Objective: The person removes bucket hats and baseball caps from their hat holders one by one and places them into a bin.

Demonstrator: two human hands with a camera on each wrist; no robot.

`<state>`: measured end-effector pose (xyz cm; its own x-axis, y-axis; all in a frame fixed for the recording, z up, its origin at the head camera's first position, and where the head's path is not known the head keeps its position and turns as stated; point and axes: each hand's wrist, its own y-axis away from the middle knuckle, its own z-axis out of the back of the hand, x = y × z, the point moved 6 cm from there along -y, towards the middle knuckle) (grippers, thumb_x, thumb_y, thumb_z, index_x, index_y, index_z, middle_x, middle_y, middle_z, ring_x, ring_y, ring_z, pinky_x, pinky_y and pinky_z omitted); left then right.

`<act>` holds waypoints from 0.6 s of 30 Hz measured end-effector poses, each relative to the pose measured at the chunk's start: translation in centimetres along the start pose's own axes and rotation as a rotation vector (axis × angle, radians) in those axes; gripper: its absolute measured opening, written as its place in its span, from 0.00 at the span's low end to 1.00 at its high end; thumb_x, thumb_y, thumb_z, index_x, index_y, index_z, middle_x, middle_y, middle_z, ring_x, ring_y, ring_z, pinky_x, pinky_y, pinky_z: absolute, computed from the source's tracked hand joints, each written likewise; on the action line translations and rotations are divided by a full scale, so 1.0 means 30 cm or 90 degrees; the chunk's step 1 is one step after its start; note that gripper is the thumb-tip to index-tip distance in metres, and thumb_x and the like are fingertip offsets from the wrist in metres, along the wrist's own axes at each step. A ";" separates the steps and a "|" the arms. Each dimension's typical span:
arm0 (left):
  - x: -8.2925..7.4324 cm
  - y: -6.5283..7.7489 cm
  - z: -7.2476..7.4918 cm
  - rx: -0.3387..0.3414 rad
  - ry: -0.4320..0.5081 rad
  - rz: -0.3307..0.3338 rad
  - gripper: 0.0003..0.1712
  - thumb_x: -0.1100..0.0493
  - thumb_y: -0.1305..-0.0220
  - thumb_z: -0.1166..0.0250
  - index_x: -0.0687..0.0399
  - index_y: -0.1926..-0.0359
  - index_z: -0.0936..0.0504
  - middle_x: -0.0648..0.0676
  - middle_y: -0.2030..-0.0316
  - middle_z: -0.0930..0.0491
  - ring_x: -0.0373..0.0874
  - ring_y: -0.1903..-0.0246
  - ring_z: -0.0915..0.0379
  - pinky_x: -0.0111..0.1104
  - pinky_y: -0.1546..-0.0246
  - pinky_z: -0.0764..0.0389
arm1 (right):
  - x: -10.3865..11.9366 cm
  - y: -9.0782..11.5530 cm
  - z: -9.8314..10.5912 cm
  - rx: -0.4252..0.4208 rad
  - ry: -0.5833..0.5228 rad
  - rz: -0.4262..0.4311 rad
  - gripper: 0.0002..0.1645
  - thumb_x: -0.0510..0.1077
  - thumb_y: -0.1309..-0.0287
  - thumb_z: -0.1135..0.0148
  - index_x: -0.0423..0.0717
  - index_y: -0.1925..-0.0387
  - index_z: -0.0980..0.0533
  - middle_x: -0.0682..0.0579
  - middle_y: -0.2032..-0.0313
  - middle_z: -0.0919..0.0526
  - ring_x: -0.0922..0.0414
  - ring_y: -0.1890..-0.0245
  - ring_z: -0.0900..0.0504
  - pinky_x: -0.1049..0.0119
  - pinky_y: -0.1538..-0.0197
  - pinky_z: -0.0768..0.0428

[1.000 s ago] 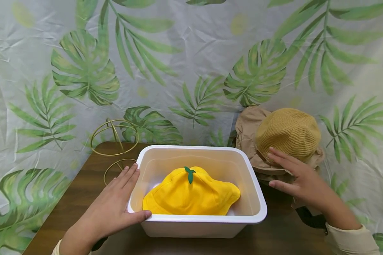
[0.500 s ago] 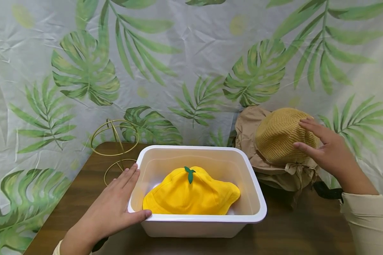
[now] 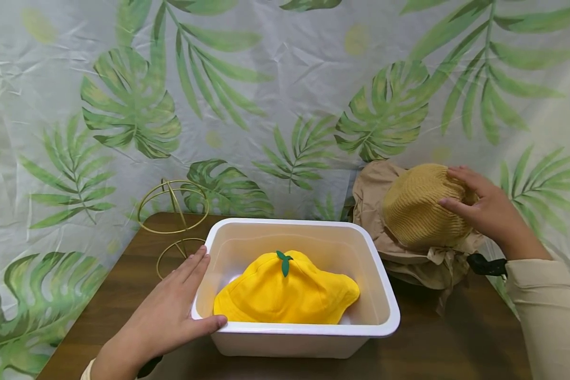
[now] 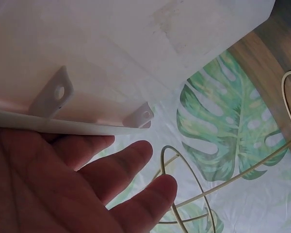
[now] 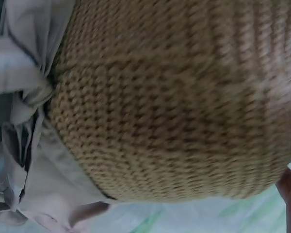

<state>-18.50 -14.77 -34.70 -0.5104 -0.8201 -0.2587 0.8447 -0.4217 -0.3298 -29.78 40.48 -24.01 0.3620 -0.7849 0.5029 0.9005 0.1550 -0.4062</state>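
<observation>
My left hand (image 3: 163, 311) rests on the near left corner of a white plastic basin (image 3: 294, 328). Its thumb lies on the front rim and its fingers stretch along the left side; the left wrist view has the fingers straight, just under the rim. Inside the basin is a yellow cloth hat (image 3: 285, 295) with a green leaf tab on top. At the right, my right hand (image 3: 496, 214) grips the crown of a tan woven sun hat (image 3: 418, 208) between thumb and fingers. That hat has a beige cloth brim and a tied bow; the weave fills the right wrist view.
A gold wire stand (image 3: 173, 206) with rings is behind the left hand, close to the basin. The dark wooden table (image 3: 437, 343) reaches back to a leaf-print cloth backdrop (image 3: 285, 105). More beige cloth (image 3: 427, 272) lies beneath the woven hat.
My right hand has moved right and slightly up, from in front of the woven hat to its crown, and has taken hold there. My left hand stays on the basin.
</observation>
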 end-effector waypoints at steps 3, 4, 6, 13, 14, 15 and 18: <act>0.000 0.000 -0.001 -0.003 0.005 0.000 0.62 0.25 0.45 0.38 0.65 0.25 0.42 0.59 0.24 0.47 0.57 0.29 0.45 0.55 0.37 0.35 | -0.025 -0.008 -0.003 0.000 -0.013 -0.002 0.44 0.46 0.36 0.34 0.49 0.24 0.43 0.44 0.24 0.48 0.57 0.23 0.59 0.46 0.26 0.61; 0.000 0.000 0.000 -0.004 0.006 0.000 0.62 0.26 0.45 0.37 0.65 0.25 0.42 0.59 0.24 0.47 0.57 0.29 0.45 0.55 0.37 0.35 | -0.032 -0.012 -0.004 0.001 -0.016 -0.003 0.44 0.47 0.35 0.35 0.48 0.23 0.43 0.44 0.24 0.48 0.56 0.23 0.59 0.47 0.26 0.61; 0.000 0.000 0.001 -0.007 0.007 0.000 0.61 0.26 0.45 0.37 0.65 0.25 0.42 0.59 0.24 0.47 0.56 0.29 0.45 0.54 0.37 0.34 | -0.045 -0.020 -0.005 0.005 -0.023 -0.008 0.44 0.47 0.34 0.36 0.48 0.23 0.45 0.49 0.23 0.49 0.56 0.23 0.60 0.49 0.26 0.61; 0.004 -0.003 0.000 -0.011 0.013 -0.003 0.61 0.26 0.46 0.36 0.66 0.26 0.42 0.60 0.25 0.47 0.56 0.29 0.43 0.53 0.39 0.31 | -0.075 -0.047 -0.015 0.043 -0.039 -0.026 0.43 0.47 0.32 0.39 0.44 0.23 0.46 0.56 0.22 0.54 0.54 0.23 0.64 0.44 0.27 0.61; 0.004 -0.003 -0.001 -0.011 0.015 -0.003 0.62 0.26 0.46 0.36 0.66 0.26 0.42 0.60 0.25 0.47 0.56 0.30 0.43 0.52 0.39 0.30 | -0.078 -0.048 -0.018 0.050 -0.041 -0.028 0.43 0.47 0.32 0.39 0.43 0.23 0.46 0.54 0.22 0.55 0.52 0.23 0.64 0.43 0.27 0.60; 0.004 -0.004 -0.003 -0.010 0.018 -0.003 0.62 0.26 0.46 0.36 0.66 0.26 0.42 0.60 0.25 0.47 0.56 0.30 0.43 0.52 0.39 0.30 | -0.079 -0.048 -0.020 0.058 -0.040 -0.029 0.43 0.47 0.32 0.39 0.43 0.23 0.46 0.52 0.22 0.56 0.51 0.23 0.64 0.41 0.28 0.58; 0.005 -0.003 -0.003 -0.010 0.021 -0.003 0.62 0.26 0.46 0.37 0.66 0.26 0.42 0.60 0.25 0.47 0.56 0.30 0.42 0.51 0.39 0.30 | -0.084 -0.048 -0.031 0.076 -0.034 -0.041 0.43 0.49 0.31 0.39 0.45 0.23 0.47 0.56 0.22 0.57 0.49 0.23 0.62 0.59 0.26 0.51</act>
<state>-18.67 -14.83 -34.81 -0.5190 -0.8051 -0.2870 0.8402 -0.4188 -0.3446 -32.21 41.69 -25.40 0.3114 -0.7628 0.5667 0.9435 0.1771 -0.2799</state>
